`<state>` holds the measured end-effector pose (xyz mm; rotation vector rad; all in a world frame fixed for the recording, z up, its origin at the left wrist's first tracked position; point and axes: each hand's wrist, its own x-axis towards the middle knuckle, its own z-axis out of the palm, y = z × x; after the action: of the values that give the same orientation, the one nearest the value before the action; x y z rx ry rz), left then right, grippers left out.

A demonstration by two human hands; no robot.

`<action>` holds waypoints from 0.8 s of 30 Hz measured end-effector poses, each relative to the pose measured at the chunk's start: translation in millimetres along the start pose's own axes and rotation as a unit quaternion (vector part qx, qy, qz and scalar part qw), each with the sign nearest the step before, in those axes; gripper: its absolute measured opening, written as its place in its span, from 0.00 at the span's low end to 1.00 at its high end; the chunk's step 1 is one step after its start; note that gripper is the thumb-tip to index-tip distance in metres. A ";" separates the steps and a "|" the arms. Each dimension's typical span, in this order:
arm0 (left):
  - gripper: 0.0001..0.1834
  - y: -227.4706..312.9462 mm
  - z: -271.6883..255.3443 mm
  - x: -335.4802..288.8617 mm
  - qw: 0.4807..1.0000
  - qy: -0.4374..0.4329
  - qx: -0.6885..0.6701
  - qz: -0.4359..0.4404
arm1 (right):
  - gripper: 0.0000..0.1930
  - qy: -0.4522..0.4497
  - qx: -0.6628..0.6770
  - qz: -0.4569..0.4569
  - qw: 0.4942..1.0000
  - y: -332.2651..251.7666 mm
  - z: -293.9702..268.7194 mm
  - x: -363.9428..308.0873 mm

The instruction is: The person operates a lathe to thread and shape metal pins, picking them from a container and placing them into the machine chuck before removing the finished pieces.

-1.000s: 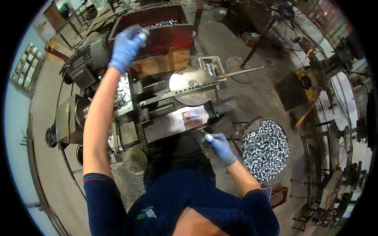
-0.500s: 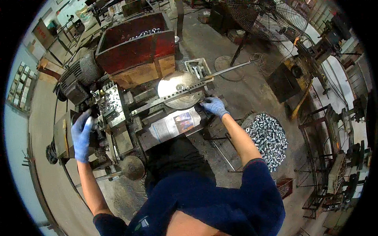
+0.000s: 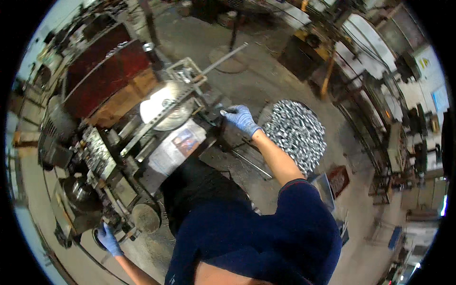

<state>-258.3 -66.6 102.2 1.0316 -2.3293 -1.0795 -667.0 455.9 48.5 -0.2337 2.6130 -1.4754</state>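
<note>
My right hand [image 3: 242, 119], in a blue knit glove, is in the air to the right of the machine bench. Its thumb and fingertips pinch a small shiny metal piece [image 3: 223, 113], too blurred to name more exactly. My left hand [image 3: 110, 241], gloved alike, is low on the left, its fingers closed on the rim of a dark handwheel [image 3: 96, 240]. Right of my right arm, a round container heaped with shiny metal sleeves [image 3: 297, 135] stands low. A folded newspaper [image 3: 173, 149] lies on the bench front, before a bright metal disc [image 3: 166, 107] crossed by a perforated bar [image 3: 156, 118].
A red bin [image 3: 107, 78] with metal parts stands behind the bench. A small tray [image 3: 185, 70] sits beyond the disc, near a long rod [image 3: 225, 58]. A red crate [image 3: 338, 180] is on the floor at right. Stools and dark racks [image 3: 365, 109] stand farther right.
The view has swung to the right. My left hand has come down from the machine's spindle area to the handwheel. My right hand has drawn away from the bench edge, nearer the heaped sleeves.
</note>
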 end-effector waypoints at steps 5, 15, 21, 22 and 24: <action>0.14 11.2 29.5 -7.1 0.996 -0.041 0.077 -0.033 | 0.25 0.122 -0.202 0.027 0.971 56.7 -74.2 -47.9; 0.14 -27.2 27.9 6.9 0.998 -0.036 0.048 -0.014 | 0.32 -0.037 -0.526 0.219 0.821 98.1 -147.7 -20.5; 0.15 -21.3 23.3 -4.0 0.995 0.016 0.094 0.043 | 0.32 -0.088 -0.543 0.145 0.822 131.5 -135.1 30.1; 0.17 -1.4 13.3 -8.3 0.982 -0.036 0.175 -0.060 | 0.33 -0.067 -0.462 0.126 0.875 129.7 -127.3 33.7; 0.19 -4.0 30.9 -2.3 0.995 -0.012 0.096 -0.025 | 0.32 -0.102 -0.541 0.143 0.823 119.7 -130.1 34.6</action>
<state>-273.2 -51.2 79.4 1.1582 -2.4778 -0.9031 -733.9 618.9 11.2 -0.0722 2.7871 0.2368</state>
